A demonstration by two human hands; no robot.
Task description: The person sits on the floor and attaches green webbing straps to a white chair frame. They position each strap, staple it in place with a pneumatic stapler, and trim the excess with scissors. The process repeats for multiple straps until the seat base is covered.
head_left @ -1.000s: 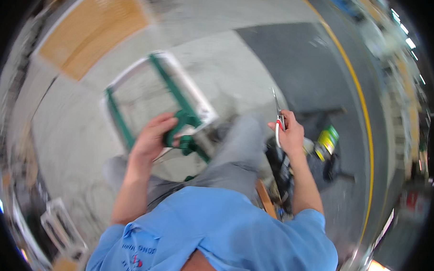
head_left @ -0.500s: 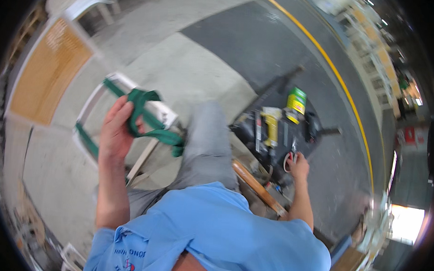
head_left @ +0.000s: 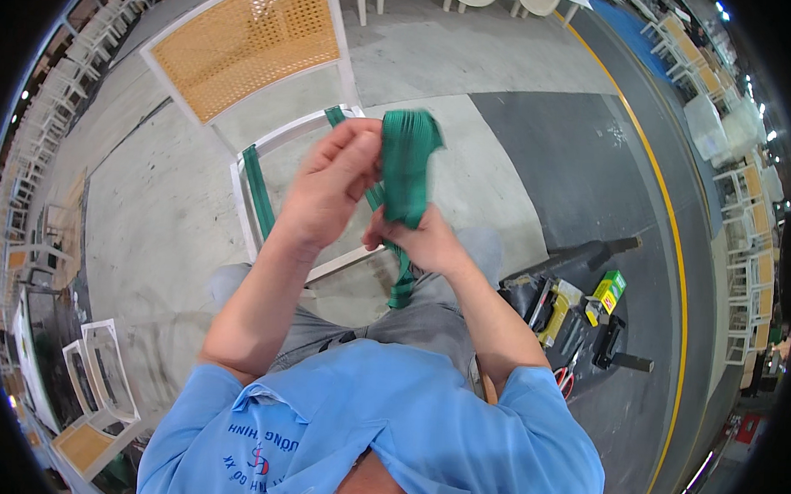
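At twelve o'clock is a green strap (head_left: 409,169). The left hand (head_left: 332,184) pinches its top, with the strap at three o'clock from it; the right hand (head_left: 426,241) grips it lower down. Ten o'clock: white chair frame (head_left: 291,131). Four o'clock: scissors (head_left: 566,376).

Tools (head_left: 560,315), green-yellow box (head_left: 609,292) on black stand (head_left: 518,291)

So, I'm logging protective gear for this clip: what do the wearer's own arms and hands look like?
Short light-blue shirt sleeves, plain where they show, leave both forearms bare. The left hand and right hand wear no gloves, and no watch or bracelet is visible. Whether there is a ring, I can't tell.
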